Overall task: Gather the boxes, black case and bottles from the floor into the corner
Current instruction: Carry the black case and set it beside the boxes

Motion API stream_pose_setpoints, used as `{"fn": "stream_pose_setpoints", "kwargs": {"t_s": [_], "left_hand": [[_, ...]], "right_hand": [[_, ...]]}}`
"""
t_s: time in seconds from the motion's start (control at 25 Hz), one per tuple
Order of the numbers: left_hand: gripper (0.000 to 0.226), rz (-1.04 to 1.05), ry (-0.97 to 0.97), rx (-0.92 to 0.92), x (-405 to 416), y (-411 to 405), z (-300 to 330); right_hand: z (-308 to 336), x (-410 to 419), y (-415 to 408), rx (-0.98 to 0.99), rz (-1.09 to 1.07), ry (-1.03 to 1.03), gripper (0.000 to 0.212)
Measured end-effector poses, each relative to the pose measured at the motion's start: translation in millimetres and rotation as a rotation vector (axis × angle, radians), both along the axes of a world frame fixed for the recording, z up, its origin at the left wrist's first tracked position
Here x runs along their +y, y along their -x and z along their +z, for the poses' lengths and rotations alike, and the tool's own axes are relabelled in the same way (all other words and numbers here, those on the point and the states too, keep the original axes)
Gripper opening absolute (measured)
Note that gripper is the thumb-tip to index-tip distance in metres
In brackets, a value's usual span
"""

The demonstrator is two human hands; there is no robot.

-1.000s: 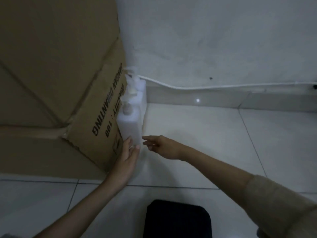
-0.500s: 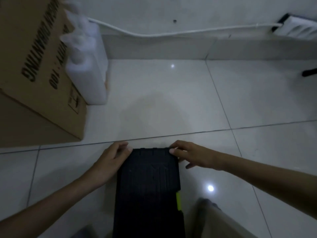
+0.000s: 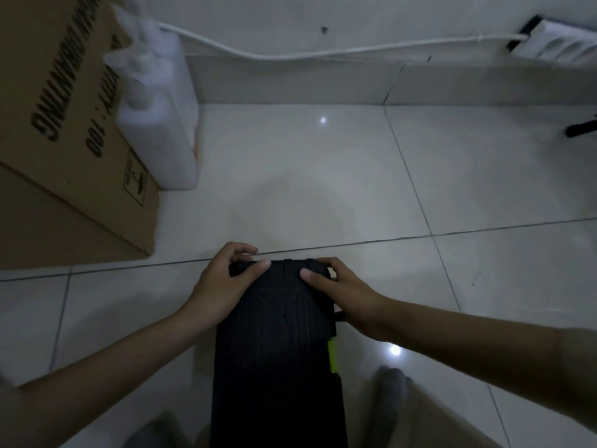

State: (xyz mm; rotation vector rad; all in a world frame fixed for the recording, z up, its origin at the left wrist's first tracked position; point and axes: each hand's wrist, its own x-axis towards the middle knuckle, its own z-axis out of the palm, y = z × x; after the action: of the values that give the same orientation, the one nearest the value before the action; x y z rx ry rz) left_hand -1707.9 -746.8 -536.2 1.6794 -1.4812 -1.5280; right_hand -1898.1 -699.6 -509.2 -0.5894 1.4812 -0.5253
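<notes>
Black ribbed plastic: the black case (image 3: 277, 344) lies flat on the floor tiles, left hand (image 3: 223, 286) and right hand (image 3: 345, 292) curled around its far corners, thumbs on top. It looks rigid and fairly heavy. Beyond, white bottles (image 3: 161, 118) stand against the cardboard box (image 3: 64, 124).

Bare indoor room corner — glossy white floor tiles (image 3: 307, 189), white wall (image 3: 355, 17), cardboard box (image 3: 58, 130)

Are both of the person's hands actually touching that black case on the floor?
Touching. The head view shows the left hand and right hand wrapped over the far end of the black case, thumbs pressed flat on its top.
</notes>
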Motion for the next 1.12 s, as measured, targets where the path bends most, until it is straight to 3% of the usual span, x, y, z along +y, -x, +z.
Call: {"fn": "stream_pose_setpoints", "kwargs": {"t_s": [0.2,0.36,0.48,0.6,0.92,1.04,1.12], "left_hand": [[0.04,0.157,0.154,0.07,-45.3,5.0,16.1],[0.078,0.215,-0.094,0.312,-42.3,-1.4,12.8],[0.095,0.161,-0.116,0.286,-17.9,1.1,0.0],[0.093,0.205,-0.027,0.301,-24.7,3.8,-5.7],[0.069,0.382,-0.061,0.37,-88.4,14.5,-10.8],[0.056,0.357,-0.009,0.265,-119.5,21.0,-7.2],[0.05,0.26,0.052,0.147,-132.8,18.9,-3.2]], "right_hand": [[9.4,-58.2,1.5,0.054,-0.06,0.235,0.044],[17.4,-108.2,4.4,0.099,-0.028,0.346,0.044],[13.9,-128.3,3.4,0.145,-0.024,0.374,0.04],[3.0,-131.7,3.0,0.133,-0.07,0.407,0.041],[-23.6,-96.1,3.6,0.103,0.099,0.465,0.078],[-21.1,-105.1,3.1,0.151,0.124,0.493,0.088],[-19.6,-114.3,1.0,0.159,0.101,0.517,0.081]]}}
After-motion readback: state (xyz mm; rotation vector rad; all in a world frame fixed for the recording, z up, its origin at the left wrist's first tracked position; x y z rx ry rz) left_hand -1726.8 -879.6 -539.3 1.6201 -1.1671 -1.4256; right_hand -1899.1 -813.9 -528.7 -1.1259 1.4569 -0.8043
